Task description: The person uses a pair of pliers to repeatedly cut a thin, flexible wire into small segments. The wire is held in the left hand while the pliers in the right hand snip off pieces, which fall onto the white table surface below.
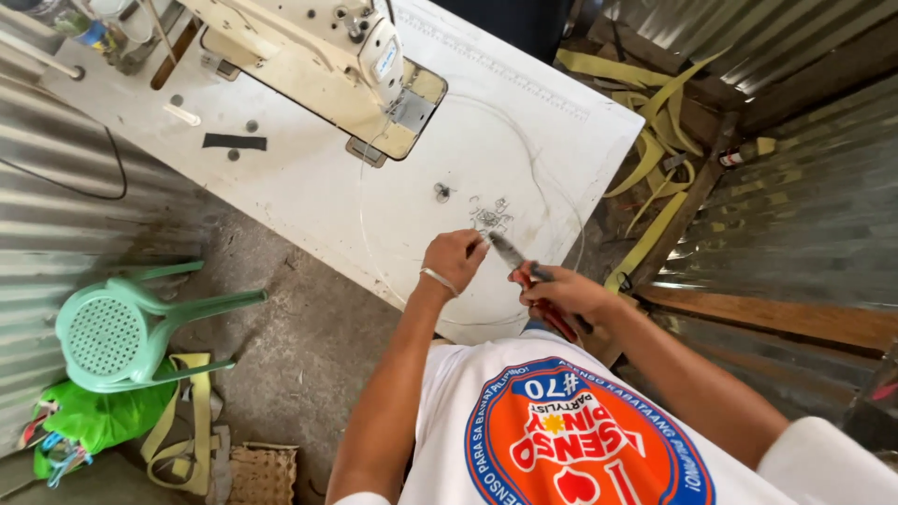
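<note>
- Right hand (566, 292) was clamped round red-handled pliers (533, 285), mid-frame, jaws at the wire (486, 220).
- Left hand (454, 260) pinched that wire on the white table (309, 187).
- Looked mid-bend; next squeeze needed a steady left hold.

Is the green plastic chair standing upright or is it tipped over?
Tipped over. The green plastic chair lies on its side on the floor, its perforated seat facing the camera and its legs pointing sideways.
</note>
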